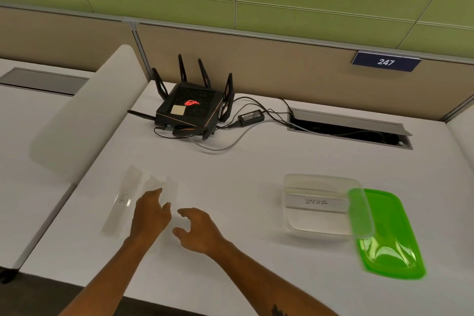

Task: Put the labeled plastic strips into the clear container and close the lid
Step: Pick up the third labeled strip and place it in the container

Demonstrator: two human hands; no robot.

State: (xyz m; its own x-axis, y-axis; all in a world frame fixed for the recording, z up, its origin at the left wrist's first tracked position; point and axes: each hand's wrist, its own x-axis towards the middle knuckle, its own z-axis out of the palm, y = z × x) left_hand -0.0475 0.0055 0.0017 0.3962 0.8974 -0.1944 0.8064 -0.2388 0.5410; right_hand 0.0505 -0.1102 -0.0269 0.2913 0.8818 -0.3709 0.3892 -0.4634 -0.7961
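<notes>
At lower centre my left hand [151, 215] touches the loose strips [164, 187], grasp unclear; my right hand [197, 228] hovers open, container [318, 226] at right.

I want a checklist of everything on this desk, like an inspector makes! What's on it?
Surface: white desk, looks clean.
Job's things: clear container open, one strip labeled ZEBRA inside; green lid off, lying beside and partly under the container; several clear plastic strips loose on the left.
Clutter: black router with a sticky note on top, at the back.
Hands: left hand on the loose strips, fingers spread; right hand beside it, open, holding nothing.
Cables: router cables and power brick run into the open cable slot, away from the work.
Surroundings: partition with sign 247, green wall.
</notes>
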